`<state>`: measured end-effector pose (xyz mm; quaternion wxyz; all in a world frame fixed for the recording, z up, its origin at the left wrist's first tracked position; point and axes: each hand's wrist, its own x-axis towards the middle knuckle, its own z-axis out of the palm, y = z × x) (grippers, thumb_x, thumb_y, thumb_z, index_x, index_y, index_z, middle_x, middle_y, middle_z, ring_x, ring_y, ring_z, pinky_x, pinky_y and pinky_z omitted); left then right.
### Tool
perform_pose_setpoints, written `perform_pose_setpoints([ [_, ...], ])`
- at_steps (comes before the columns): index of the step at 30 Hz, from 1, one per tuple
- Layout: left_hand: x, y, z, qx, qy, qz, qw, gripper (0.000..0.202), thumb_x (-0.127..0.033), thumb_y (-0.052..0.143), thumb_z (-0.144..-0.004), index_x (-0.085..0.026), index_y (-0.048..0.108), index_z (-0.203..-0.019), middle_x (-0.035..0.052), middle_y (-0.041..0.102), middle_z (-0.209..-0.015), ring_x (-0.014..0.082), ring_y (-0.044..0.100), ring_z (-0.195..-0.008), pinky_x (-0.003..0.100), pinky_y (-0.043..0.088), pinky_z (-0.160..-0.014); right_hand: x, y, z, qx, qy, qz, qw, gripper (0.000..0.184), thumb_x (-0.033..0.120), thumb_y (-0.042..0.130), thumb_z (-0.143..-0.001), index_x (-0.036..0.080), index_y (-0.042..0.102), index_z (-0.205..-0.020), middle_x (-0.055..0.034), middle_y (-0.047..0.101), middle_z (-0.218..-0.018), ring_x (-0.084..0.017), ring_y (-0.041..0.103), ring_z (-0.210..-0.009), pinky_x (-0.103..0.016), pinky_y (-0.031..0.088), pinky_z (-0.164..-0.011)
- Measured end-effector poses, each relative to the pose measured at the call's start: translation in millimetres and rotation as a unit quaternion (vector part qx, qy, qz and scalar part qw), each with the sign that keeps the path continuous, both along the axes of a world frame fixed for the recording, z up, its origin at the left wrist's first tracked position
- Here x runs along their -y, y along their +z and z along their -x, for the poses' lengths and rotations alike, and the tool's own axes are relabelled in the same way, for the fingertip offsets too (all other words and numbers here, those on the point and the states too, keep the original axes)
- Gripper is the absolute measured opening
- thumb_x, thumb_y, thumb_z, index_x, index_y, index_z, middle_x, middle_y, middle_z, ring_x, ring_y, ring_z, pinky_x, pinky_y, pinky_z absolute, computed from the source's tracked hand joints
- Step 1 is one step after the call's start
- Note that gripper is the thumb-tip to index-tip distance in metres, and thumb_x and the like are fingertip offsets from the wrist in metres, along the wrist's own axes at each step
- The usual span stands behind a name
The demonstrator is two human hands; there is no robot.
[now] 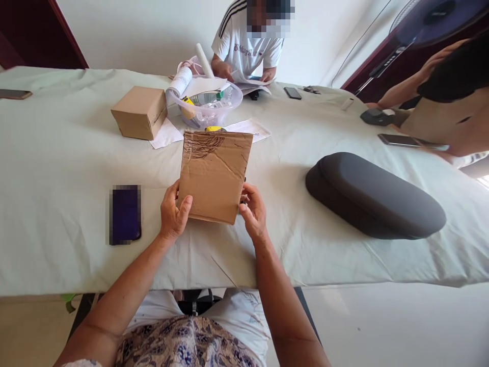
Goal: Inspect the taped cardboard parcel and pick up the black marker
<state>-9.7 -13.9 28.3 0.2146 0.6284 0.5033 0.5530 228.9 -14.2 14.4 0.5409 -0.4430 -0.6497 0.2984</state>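
A brown cardboard box [216,178] with dark pen scribbles along its far left top edge is between my two hands, tilted toward me. My left hand [174,211] grips its left side, with the thumb on the near face and the fingers partly hidden behind it. On the right side, my right hand [252,210] holds the edge with curled fingers. A small dark thing shows near those fingers; I cannot make out what it is. The box's underside is hidden from me.
A second cardboard box [139,112] stands beside a clear plastic basin [206,114] holding bottles and rolls. A phone [125,214] lies left, a dark grey case [376,196] right. One person [248,51] holds papers across the cloth-covered table [69,168]; another person [439,97] sits right.
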Motion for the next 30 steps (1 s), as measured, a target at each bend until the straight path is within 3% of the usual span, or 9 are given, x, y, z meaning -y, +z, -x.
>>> perform_pose_setpoints([
  [4,0.8,5.0,-5.9,0.061,-0.051,0.012,0.997,0.073,-0.066,0.058,-0.090,-0.017,0.050,-0.144,0.0169,0.063,-0.139,0.0291,0.062,-0.128,0.043,0.052,-0.108,-0.5,3.4,1.8,0.025,0.047,0.016,0.998,0.080,0.078,0.058,-0.084,0.033,0.047,-0.149,-0.0118,0.052,-0.144,-0.032,0.053,-0.128,-0.046,0.053,-0.096],
  [7,-2.9,5.9,-4.7,0.102,-0.046,0.047,0.993,0.074,-0.064,0.067,-0.085,-0.018,0.052,-0.142,0.0158,0.065,-0.137,0.0288,0.065,-0.125,0.042,0.054,-0.105,-1.3,2.8,-0.5,0.051,0.091,0.033,0.994,0.100,0.076,0.069,-0.077,0.036,0.028,-0.160,-0.0134,0.045,-0.153,-0.033,0.051,-0.133,-0.046,0.053,-0.096],
  [11,-9.2,6.2,3.2,0.102,-0.024,0.075,0.992,0.075,-0.065,0.075,-0.078,-0.018,0.058,-0.135,0.0145,0.070,-0.129,0.0297,0.069,-0.117,0.042,0.058,-0.099,-2.7,-3.2,-1.6,0.050,0.098,0.019,0.994,0.125,0.074,0.078,-0.069,0.038,0.006,-0.164,-0.0134,0.048,-0.146,-0.029,0.058,-0.122,-0.044,0.054,-0.093],
  [15,-11.9,8.1,10.6,0.063,-0.027,0.066,0.995,0.076,-0.064,0.076,-0.077,-0.017,0.059,-0.134,0.0137,0.072,-0.126,0.0291,0.071,-0.114,0.042,0.059,-0.097,-4.9,-6.8,-0.7,0.030,0.074,-0.010,0.997,0.124,0.073,0.080,-0.068,0.042,0.007,-0.164,-0.0091,0.056,-0.132,-0.023,0.064,-0.103,-0.040,0.056,-0.085],
  [19,-10.7,12.4,15.2,-0.012,-0.067,0.008,0.998,0.076,-0.057,0.076,-0.079,-0.018,0.055,-0.141,0.0133,0.069,-0.134,0.0287,0.070,-0.119,0.042,0.058,-0.102,-7.4,-8.5,-4.8,-0.013,0.026,-0.031,0.999,0.124,0.074,0.077,-0.071,0.039,0.003,-0.164,-0.0067,0.064,-0.115,-0.021,0.066,-0.089,-0.037,0.057,-0.078],
  [22,-9.2,17.8,19.2,-0.075,-0.100,-0.055,0.991,0.075,-0.051,0.076,-0.081,-0.021,0.052,-0.145,0.0137,0.063,-0.145,0.0294,0.064,-0.130,0.043,0.053,-0.110,-8.8,-13.0,-9.9,-0.030,-0.024,-0.053,0.998,0.122,0.080,0.075,-0.067,0.036,0.013,-0.163,-0.0100,0.065,-0.123,-0.024,0.069,-0.096,-0.037,0.059,-0.080],
  [26,-8.7,26.3,25.3,-0.124,-0.118,-0.139,0.975,0.070,-0.040,0.075,-0.085,-0.024,0.049,-0.147,0.0133,0.058,-0.151,0.0293,0.057,-0.139,0.048,0.048,-0.116,-9.7,-19.7,-13.4,-0.047,-0.087,-0.106,0.989,0.095,0.082,0.069,-0.071,0.036,0.042,-0.148,-0.0080,0.067,-0.123,-0.025,0.069,-0.105,-0.038,0.060,-0.082],
  [30,-8.8,29.2,26.9,-0.158,-0.122,-0.180,0.963,0.064,-0.032,0.074,-0.085,-0.025,0.052,-0.144,0.0135,0.060,-0.148,0.0280,0.059,-0.137,0.049,0.050,-0.114,-9.3,-17.7,-13.2,-0.065,-0.160,-0.136,0.976,0.075,0.080,0.064,-0.076,0.029,0.058,-0.131,-0.0098,0.070,-0.117,-0.029,0.068,-0.113,-0.042,0.060,-0.088],
])
